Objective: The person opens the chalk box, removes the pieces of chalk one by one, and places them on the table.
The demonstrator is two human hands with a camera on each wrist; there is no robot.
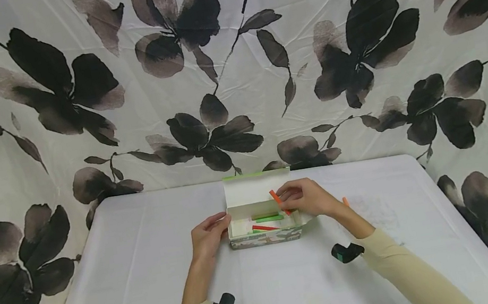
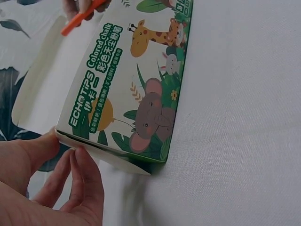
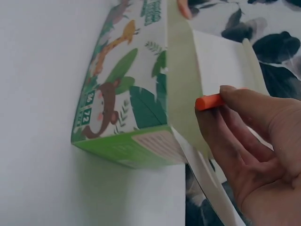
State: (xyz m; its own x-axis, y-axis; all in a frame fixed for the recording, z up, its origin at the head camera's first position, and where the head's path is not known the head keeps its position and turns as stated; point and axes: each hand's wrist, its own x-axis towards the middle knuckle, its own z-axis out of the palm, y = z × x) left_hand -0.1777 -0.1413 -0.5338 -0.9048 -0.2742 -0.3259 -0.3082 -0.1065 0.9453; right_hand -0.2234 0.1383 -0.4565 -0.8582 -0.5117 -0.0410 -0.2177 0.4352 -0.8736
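Observation:
An open cardboard box of colored chalk (image 1: 266,240) stands on the table with its lid (image 1: 250,189) raised at the back. Inside lie green chalk sticks (image 1: 268,218) and a red chalk stick (image 1: 265,227). My right hand (image 1: 308,197) holds an orange chalk stick (image 3: 210,101) between thumb and fingers, over the box's right end. At the left end, my left hand (image 1: 207,236) pinches the box's corner, thumb on the upper edge and fingertips against the end flap (image 2: 117,160). The box front (image 2: 127,84), printed with animals, shows in both wrist views.
Another orange stick (image 1: 345,201) shows on the table just behind my right forearm. White cloth covers the table (image 1: 125,279). A floral curtain (image 1: 286,112) hangs along the far edge. The right end flap (image 3: 207,181) juts out from the box.

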